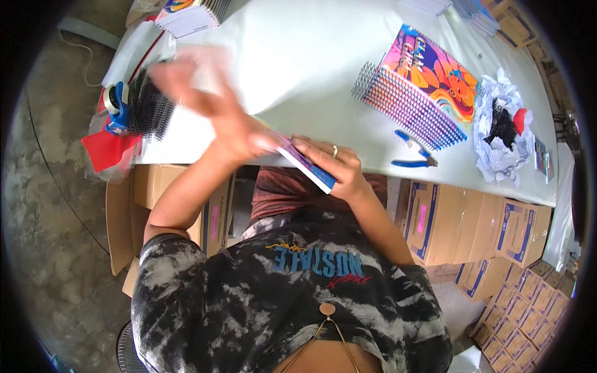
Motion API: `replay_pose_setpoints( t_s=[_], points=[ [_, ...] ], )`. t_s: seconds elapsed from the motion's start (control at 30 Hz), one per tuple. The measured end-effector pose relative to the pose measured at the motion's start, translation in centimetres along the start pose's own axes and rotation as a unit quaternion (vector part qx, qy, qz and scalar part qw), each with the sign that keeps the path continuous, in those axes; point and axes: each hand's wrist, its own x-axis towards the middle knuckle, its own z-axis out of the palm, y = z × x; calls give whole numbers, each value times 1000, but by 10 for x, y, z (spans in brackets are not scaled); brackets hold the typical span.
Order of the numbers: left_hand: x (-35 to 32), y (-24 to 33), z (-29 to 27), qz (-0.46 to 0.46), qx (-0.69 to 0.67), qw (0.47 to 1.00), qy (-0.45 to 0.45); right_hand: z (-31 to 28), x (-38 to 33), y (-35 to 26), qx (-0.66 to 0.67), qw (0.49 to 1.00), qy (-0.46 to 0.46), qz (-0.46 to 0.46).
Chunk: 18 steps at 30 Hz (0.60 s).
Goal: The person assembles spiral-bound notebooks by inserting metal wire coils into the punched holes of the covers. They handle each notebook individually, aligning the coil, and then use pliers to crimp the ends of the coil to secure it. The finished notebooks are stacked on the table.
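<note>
Blue-handled pliers (413, 163) lie right of the held booklet (309, 168).

At ten o'clock we see a blue tape dispenser (118, 117), with a red sheet (109, 150) just beside it, nearer nine. Toward two, crumpled paper (490, 158) cradles dark scraps (501, 129). Past three stands a large cardboard carton (526, 231); at four we have stacked smaller cartons (523, 311); toward eight, concrete floor (62, 255).

held booklet (314, 171): smooth paper. tabletop (298, 81): faintly glossy. pliers handles (410, 164): plastic. shirt (280, 298): matt cloth. boxes (444, 217): matt cardboard.
</note>
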Motion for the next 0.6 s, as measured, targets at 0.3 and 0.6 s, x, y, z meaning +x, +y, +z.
replay_pose_setpoints(
  t_s=[0.3, 0.6],
  points=[
    [44, 6, 20, 282, 175, 916, 227, 5, 0, 8, 3, 999, 1, 37],
    [11, 20, 12, 52, -181, 978, -87, 5, 7, 5, 37, 999, 0, 34]
  ],
)
